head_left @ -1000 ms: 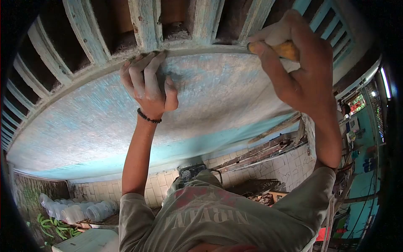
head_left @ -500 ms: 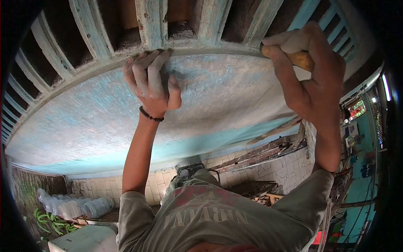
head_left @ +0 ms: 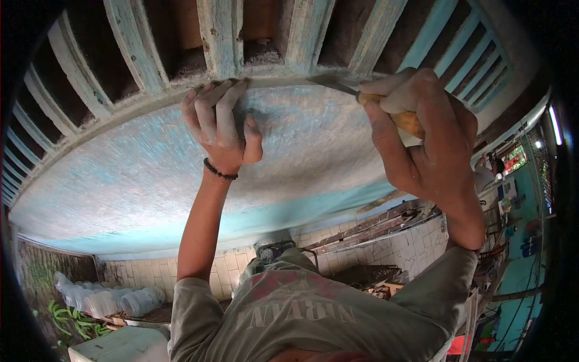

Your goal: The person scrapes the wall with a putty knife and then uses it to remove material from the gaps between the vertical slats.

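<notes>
My right hand point(head_left: 422, 127) is closed round the worn yellow handle of a scraper point(head_left: 335, 86). Its thin metal blade points left and lies along the ledge point(head_left: 274, 82) under the slats. To the left, my left hand point(head_left: 220, 120) rests against the top of the wall panel point(head_left: 301, 127), fingertips on the ledge, thumb apart, holding nothing. Pale dust coats its fingers, and a dark beaded bracelet point(head_left: 220, 170) circles the wrist. The panel has patchy, worn blue and whitish paint.
Weathered blue slats point(head_left: 220, 36) with dark gaps stand above the ledge. Below are a tiled floor point(head_left: 416, 241), stacked wooden strips point(head_left: 374, 226), clear plastic containers point(head_left: 142, 298), green bananas point(head_left: 72, 317) and a white box-like object point(head_left: 123, 345).
My right hand has moved left and slightly down with the scraper, and its blade now shows against the ledge. My left hand stays at nearly the same place on the ledge.
</notes>
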Available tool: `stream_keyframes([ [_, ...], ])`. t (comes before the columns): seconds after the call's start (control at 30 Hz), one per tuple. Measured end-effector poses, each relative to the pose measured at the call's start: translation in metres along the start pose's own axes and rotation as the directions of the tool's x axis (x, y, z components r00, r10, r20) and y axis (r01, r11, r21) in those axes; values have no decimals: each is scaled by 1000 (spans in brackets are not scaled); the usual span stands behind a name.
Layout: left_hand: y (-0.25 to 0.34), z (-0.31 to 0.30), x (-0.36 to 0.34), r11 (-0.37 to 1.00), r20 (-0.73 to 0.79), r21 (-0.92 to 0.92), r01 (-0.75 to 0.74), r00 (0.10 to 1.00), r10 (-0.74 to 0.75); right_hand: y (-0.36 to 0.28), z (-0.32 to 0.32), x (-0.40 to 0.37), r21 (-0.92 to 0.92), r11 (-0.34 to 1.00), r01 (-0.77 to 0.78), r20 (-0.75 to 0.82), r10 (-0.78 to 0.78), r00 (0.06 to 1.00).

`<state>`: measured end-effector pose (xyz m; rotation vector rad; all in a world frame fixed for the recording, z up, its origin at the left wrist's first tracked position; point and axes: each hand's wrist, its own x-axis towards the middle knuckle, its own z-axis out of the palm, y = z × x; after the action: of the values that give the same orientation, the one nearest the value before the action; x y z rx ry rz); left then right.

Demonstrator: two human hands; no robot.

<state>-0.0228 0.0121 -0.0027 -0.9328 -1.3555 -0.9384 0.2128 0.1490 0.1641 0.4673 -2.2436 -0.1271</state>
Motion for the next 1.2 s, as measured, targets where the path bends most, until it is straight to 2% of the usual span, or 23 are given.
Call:
stream_keyframes([
  [0.2,0,-1,0,1000,8,2,6,1000,-6,15,-1,4,-136,991,-12,-72,2,997],
  [0.3,2,-2,1,1000,10,-1,6,1000,-6,0,-2,5,32,999,-35,56,34,998],
  [0.33,2,-2,2,1000,10,-5,10,1000,-10,-5,-3,4,0,1000,10,58,-10,998],
  [0.43,-1,-2,-1,1000,11,-15,20,1000,-19,-3,-3,1,25,999,-30,-70,32,997],
  [0.47,-1,-1,-2,999,17,-23,22,1000,-21,1,-9,4,-61,996,-62,-57,58,997],
  [0.57,0,-2,0,1000,16,-14,19,1000,-18,16,0,11,-102,994,-50,-8,50,999],
  [0.6,0,-2,-1,1000,18,-16,16,1000,-15,21,9,7,-41,999,-34,10,35,999],
  [0.7,-1,-2,-1,1000,19,-16,14,1000,-13,-2,5,4,-38,999,13,95,-9,995],
  [0.83,-1,-2,-1,1000,18,-13,14,1000,-14,-14,-2,-4,-27,999,38,38,-37,999],
  [0.93,-1,-1,-1,1000,11,-12,12,1000,-12,-1,-7,-4,-81,996,-48,-35,45,998],
  [1.03,-1,-2,-2,1000,23,-12,16,1000,-16,12,6,-3,-25,999,-19,-52,18,998],
  [1.17,-2,-3,-2,1000,35,-18,16,999,-15,-12,11,-6,22,997,74,14,-75,997],
  [1.2,-2,-3,-2,1000,32,-15,15,999,-14,-14,12,-8,-15,993,121,-13,-121,993],
])
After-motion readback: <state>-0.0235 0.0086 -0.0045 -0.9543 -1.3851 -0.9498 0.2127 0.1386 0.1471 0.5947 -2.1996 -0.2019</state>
